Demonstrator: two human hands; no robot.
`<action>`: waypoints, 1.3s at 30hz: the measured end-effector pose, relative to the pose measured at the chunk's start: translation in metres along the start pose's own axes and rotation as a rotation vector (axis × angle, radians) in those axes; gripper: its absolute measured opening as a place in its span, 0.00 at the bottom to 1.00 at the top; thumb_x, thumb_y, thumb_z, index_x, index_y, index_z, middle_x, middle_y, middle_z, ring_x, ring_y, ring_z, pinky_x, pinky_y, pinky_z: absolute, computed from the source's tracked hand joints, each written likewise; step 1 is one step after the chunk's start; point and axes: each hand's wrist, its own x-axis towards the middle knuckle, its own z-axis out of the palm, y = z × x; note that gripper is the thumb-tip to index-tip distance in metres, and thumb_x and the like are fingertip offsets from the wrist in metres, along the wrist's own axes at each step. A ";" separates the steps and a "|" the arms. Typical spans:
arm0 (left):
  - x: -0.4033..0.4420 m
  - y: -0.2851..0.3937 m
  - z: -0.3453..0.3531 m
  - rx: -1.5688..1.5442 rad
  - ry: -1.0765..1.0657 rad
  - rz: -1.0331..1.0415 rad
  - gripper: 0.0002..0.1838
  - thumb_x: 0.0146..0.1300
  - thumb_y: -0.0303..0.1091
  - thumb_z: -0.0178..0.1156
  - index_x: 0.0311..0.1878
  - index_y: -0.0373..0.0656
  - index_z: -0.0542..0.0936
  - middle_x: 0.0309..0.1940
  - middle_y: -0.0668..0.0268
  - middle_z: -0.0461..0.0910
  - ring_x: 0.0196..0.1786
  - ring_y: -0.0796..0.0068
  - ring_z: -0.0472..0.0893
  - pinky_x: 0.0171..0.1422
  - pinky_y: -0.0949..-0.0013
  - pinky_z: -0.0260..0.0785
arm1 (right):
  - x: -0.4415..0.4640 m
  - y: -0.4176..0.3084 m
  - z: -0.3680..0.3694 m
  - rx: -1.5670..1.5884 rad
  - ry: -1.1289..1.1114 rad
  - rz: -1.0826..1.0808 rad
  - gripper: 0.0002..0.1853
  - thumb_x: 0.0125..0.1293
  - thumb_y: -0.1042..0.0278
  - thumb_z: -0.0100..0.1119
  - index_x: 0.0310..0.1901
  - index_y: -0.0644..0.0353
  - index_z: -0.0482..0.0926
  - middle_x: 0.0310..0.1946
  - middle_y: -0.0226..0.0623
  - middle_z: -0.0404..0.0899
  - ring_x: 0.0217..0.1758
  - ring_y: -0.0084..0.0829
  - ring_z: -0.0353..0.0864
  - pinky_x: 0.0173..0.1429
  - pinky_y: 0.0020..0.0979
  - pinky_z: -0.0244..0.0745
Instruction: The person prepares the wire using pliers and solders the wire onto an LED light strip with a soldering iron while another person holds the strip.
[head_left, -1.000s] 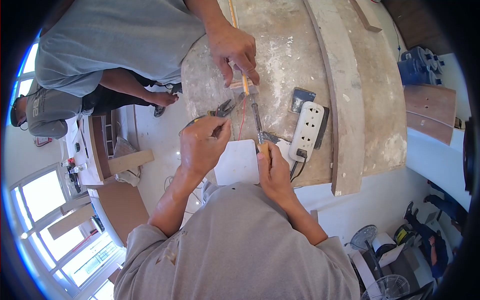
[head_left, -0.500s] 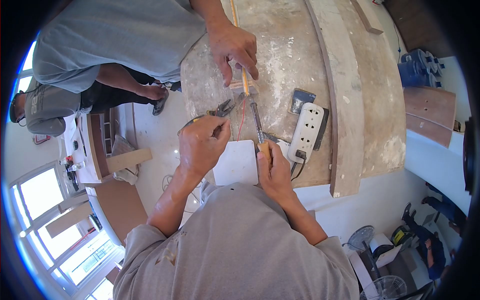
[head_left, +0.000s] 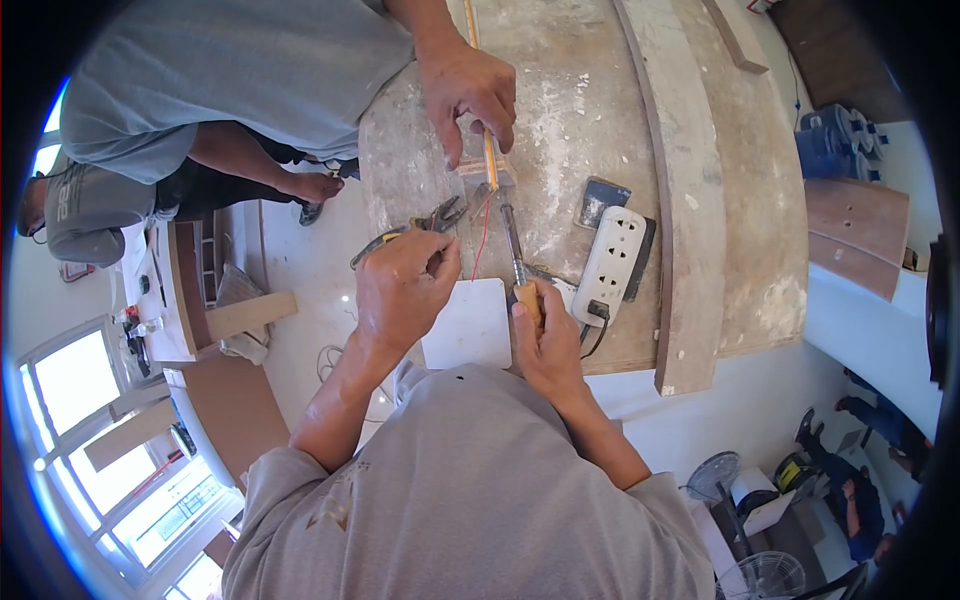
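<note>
The right hand (head_left: 545,335) has its fingers wrapped snugly around the handle of a long, thin tool (head_left: 513,242), which looks like a soldering iron. Holding the back end seems to keep the fingers away from the tip, which is by the near end of the yellow strip (head_left: 490,157). The left hand (head_left: 408,285) has its fingers curled in close, maybe to pinch something thin; I cannot tell. The other person's hand (head_left: 470,95) is on the strip, probably to keep it still. A small block (head_left: 473,174) sits under the strip's end, perhaps to lift it off the table (head_left: 555,120). A red wire (head_left: 484,235) runs from there to the near side. Compared with half a second ago, both hands and the tool look almost the same; the view has just slipped a little.
</note>
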 end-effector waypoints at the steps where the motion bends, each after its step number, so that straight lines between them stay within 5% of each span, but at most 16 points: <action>1: 0.000 0.000 0.000 0.001 0.002 0.001 0.03 0.57 0.25 0.69 0.31 0.38 0.84 0.23 0.60 0.81 0.24 0.61 0.81 0.31 0.64 0.73 | -0.001 0.001 0.000 -0.012 0.015 -0.023 0.19 0.74 0.67 0.55 0.61 0.69 0.72 0.45 0.54 0.82 0.45 0.45 0.84 0.50 0.38 0.77; 6: -0.001 0.000 -0.002 -0.003 0.013 0.005 0.03 0.57 0.26 0.69 0.31 0.38 0.84 0.23 0.61 0.81 0.24 0.61 0.81 0.31 0.63 0.73 | 0.000 0.002 -0.007 -0.043 0.084 -0.085 0.20 0.70 0.69 0.60 0.61 0.67 0.74 0.48 0.56 0.82 0.50 0.53 0.84 0.54 0.42 0.78; 10: -0.002 0.000 -0.005 0.025 -0.014 0.036 0.03 0.58 0.23 0.69 0.34 0.35 0.85 0.25 0.59 0.82 0.24 0.69 0.81 0.30 0.70 0.72 | 0.000 -0.008 -0.020 -0.135 0.100 -0.121 0.21 0.68 0.72 0.62 0.61 0.66 0.75 0.48 0.54 0.81 0.49 0.52 0.84 0.53 0.42 0.78; 15: -0.004 0.000 -0.003 0.042 0.021 0.058 0.03 0.57 0.25 0.69 0.31 0.38 0.83 0.24 0.61 0.81 0.24 0.62 0.80 0.30 0.64 0.72 | 0.000 0.002 -0.023 -0.244 0.084 -0.139 0.22 0.69 0.74 0.62 0.63 0.67 0.73 0.49 0.51 0.80 0.46 0.43 0.84 0.48 0.34 0.80; 24: -0.002 0.001 -0.006 0.073 0.023 0.078 0.03 0.56 0.26 0.68 0.30 0.40 0.82 0.24 0.62 0.80 0.25 0.59 0.81 0.31 0.62 0.72 | 0.006 0.002 -0.018 -0.281 0.105 -0.147 0.21 0.68 0.75 0.62 0.62 0.66 0.73 0.47 0.49 0.79 0.44 0.42 0.83 0.47 0.34 0.78; 27: -0.002 0.001 -0.004 0.070 0.028 0.088 0.03 0.56 0.26 0.68 0.30 0.40 0.82 0.24 0.63 0.80 0.25 0.60 0.81 0.32 0.62 0.72 | 0.008 -0.001 -0.016 -0.212 0.102 -0.110 0.21 0.68 0.74 0.62 0.61 0.65 0.72 0.47 0.54 0.79 0.47 0.55 0.82 0.50 0.44 0.78; 39: 0.000 0.000 -0.002 0.102 0.026 0.117 0.04 0.55 0.26 0.68 0.29 0.40 0.81 0.24 0.62 0.80 0.26 0.58 0.81 0.32 0.62 0.73 | 0.011 0.006 -0.018 -0.285 0.118 -0.183 0.21 0.67 0.75 0.61 0.61 0.66 0.72 0.45 0.54 0.78 0.45 0.55 0.81 0.48 0.44 0.77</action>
